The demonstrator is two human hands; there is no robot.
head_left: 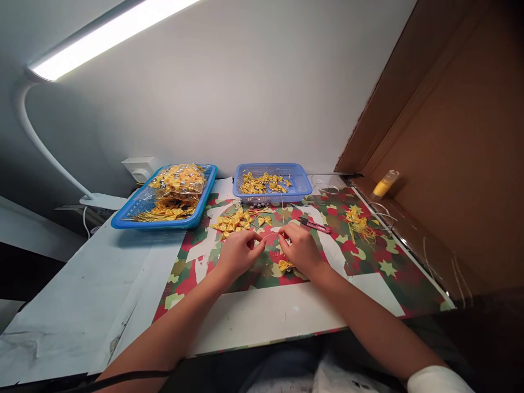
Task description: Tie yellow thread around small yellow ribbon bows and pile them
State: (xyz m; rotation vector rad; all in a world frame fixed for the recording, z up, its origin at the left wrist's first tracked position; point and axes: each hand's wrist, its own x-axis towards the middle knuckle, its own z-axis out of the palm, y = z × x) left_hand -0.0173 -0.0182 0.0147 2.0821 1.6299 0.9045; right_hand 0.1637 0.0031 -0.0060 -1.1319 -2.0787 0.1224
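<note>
Between my two hands a thin pale cord (271, 234) is stretched just above the patterned mat. My left hand (240, 252) pinches one side of it between thumb and forefinger. With thumb and finger together, my right hand (301, 246) grips the other side, and a strand runs up from there toward the right basket. A yellow ribbon bow (284, 266) with a small silver bell (289, 269) lies under my right hand, partly covered by it. Beyond my left hand is a pile of yellow bows (235, 220). Pink-handled thread snips (314, 225) lie past my right hand.
A blue basket (118, 218) at left holds bagged and loose bows. Another basket (305, 183) with bows stands at the back, silver bells (257, 206) before it. Yellow scraps (358, 224) and a yellow-filled bottle (383, 185) are at right. A lamp (33, 131) arches over the left.
</note>
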